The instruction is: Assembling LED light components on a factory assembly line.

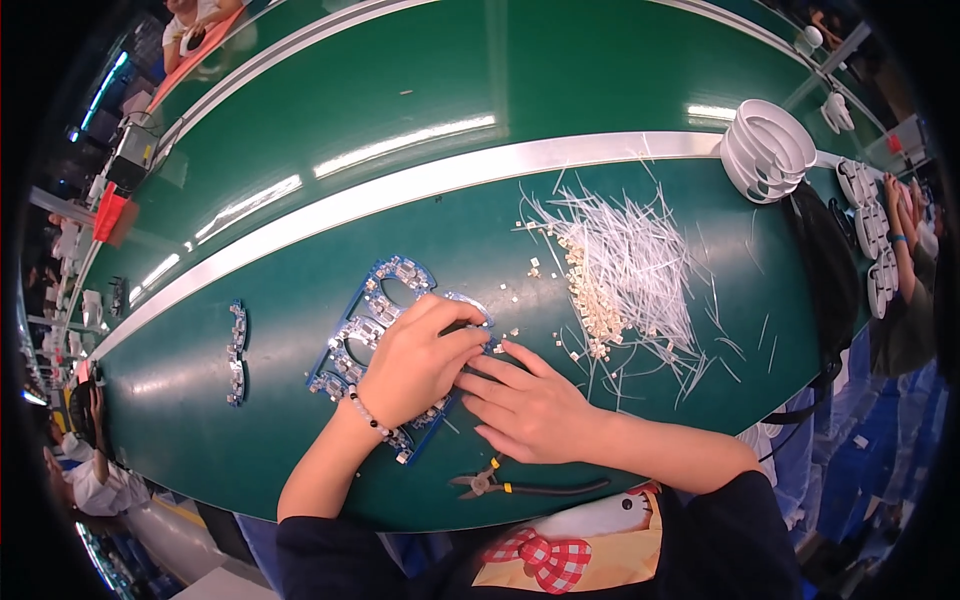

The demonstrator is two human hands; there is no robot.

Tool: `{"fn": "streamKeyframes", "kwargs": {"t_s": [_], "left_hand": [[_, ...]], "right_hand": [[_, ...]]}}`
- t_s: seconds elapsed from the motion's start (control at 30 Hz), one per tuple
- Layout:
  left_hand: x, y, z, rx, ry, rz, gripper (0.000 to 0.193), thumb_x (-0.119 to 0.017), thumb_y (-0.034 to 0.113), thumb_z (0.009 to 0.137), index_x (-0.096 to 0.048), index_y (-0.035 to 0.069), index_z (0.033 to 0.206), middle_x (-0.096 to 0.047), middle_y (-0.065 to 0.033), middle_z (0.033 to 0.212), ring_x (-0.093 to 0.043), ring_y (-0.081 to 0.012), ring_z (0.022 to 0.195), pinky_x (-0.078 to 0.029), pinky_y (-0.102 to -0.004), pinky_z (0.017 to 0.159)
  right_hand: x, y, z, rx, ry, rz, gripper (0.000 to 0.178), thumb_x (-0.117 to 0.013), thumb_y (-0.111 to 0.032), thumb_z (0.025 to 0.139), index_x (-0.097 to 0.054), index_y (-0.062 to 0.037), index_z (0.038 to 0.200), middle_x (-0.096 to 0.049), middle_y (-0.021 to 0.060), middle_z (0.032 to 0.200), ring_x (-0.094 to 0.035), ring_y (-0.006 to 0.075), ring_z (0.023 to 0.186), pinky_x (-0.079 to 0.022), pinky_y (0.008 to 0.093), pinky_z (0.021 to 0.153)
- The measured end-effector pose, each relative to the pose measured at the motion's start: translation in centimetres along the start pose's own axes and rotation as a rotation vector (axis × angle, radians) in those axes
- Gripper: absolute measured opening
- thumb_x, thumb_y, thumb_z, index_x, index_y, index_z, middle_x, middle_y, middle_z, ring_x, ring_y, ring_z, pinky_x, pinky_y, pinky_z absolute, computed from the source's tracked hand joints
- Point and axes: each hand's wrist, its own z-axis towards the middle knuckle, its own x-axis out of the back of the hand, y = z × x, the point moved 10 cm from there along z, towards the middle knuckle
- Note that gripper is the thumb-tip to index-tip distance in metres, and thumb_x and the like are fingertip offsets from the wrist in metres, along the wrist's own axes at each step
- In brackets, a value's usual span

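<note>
A blue circuit-board panel [345, 345] with round cut-outs and small mounted parts lies under my hands. My left hand [415, 360], with a beaded bracelet at the wrist, reaches over it. Its thumb and fingertips are pinched at the panel's right edge; whatever is between them is too small to make out. Beside it my right hand [530, 410] rests low with fingers stretched toward the left fingertips, their tips partly hidden. Diagonal cutters [535, 489] with black handles lie just below my right hand. Small cream connectors [595, 315] are scattered to the right.
Thin white cable ties or wires [645, 250], which I cannot tell apart, form a heap beyond the connectors. A separate board strip [237, 355] lies left. White plastic rings [765, 155] stand far right above a black bag [825, 265]. A white rail [420, 180] borders the table.
</note>
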Motion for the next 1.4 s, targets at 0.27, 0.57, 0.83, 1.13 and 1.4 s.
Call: {"fn": "streamKeyframes", "kwargs": {"t_s": [0.27,0.57,0.83,1.13,1.4], "left_hand": [[0.2,1.4,0.8,-0.125,0.022,0.143,0.018,-0.058,0.003,0.062,-0.059,0.004,0.080,-0.058,-0.0055,0.089,-0.056,-0.0228,0.079,-0.048,-0.0313,0.064],[1.4,1.7,-0.7,-0.105,0.195,0.013,0.009,-0.062,0.000,0.068,-0.061,0.003,0.077,-0.063,-0.0071,0.081,-0.062,-0.0219,0.069,-0.050,-0.0292,0.058],[-0.4,2.3,-0.3,-0.107,0.072,0.001,0.016,-0.060,0.004,0.070,-0.065,0.007,0.084,-0.064,-0.0043,0.089,-0.060,-0.0239,0.091,-0.043,-0.0416,0.088],[-0.1,0.2,-0.6,-0.026,-0.105,-0.113,0.018,-0.059,-0.003,0.067,-0.063,0.004,0.083,-0.062,-0.0067,0.098,-0.056,-0.0274,0.100,-0.043,-0.0395,0.089],[-0.1,0.8,-0.2,0.004,-0.045,-0.009,0.019,-0.061,-0.005,0.066,-0.064,0.004,0.082,-0.059,-0.0144,0.104,-0.058,-0.0312,0.096,-0.046,-0.0367,0.084]], "right_hand": [[1.3,-0.2,0.3,0.017,0.010,-0.073,0.030,-0.064,-0.020,0.070,-0.061,-0.0039,0.095,-0.054,0.0109,0.113,-0.047,0.0265,0.111,-0.031,0.0466,0.098],[-0.9,-0.4,-0.9,0.026,0.054,0.030,0.028,-0.057,-0.020,0.077,-0.058,-0.0015,0.098,-0.050,0.0124,0.118,-0.041,0.0279,0.117,-0.029,0.0455,0.099],[-1.2,0.0,-0.7,-0.001,-0.014,0.028,0.028,-0.057,-0.020,0.077,-0.058,-0.0009,0.098,-0.052,0.0158,0.110,-0.045,0.0278,0.111,-0.028,0.0445,0.100],[-1.1,-0.1,-0.6,0.022,0.014,0.022,0.030,-0.056,-0.020,0.079,-0.057,-0.0014,0.103,-0.050,0.0121,0.121,-0.040,0.0264,0.119,-0.028,0.0467,0.101],[-0.8,-0.2,-1.5,0.167,0.220,0.082,0.027,-0.059,-0.016,0.074,-0.058,-0.0012,0.096,-0.050,0.0113,0.119,-0.038,0.0328,0.119,-0.032,0.0517,0.095]]}}
